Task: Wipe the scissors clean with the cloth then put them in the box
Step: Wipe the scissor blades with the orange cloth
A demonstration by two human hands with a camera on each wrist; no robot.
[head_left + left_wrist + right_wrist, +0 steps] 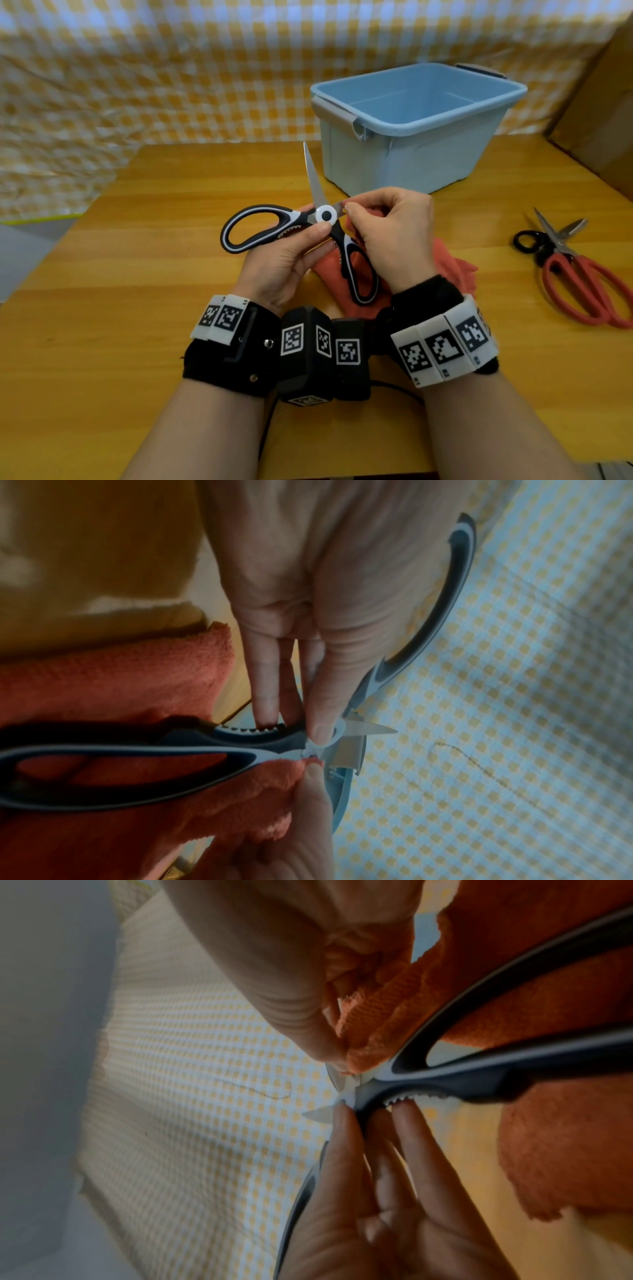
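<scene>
I am mid-wipe: my left hand (284, 260) pinches the open black-and-white kitchen scissors (305, 228) at the pivot above the desk, my right hand (394, 233) pinches the orange terry cloth (565, 1139) on one blade, and the pale blue plastic box (411, 126) at the far right is unfilled.

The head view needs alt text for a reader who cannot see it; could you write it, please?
A left hand holds open black-and-white scissors at the pivot while the right hand pinches an orange cloth on one blade. A blue box stands behind; red scissors lie right.

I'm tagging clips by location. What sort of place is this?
Probably a staged home-style tabletop, not a real kitchen: a wooden table backed by a draped yellow checked cloth, with a cardboard box at the side and an empty blue plastic box.
</scene>
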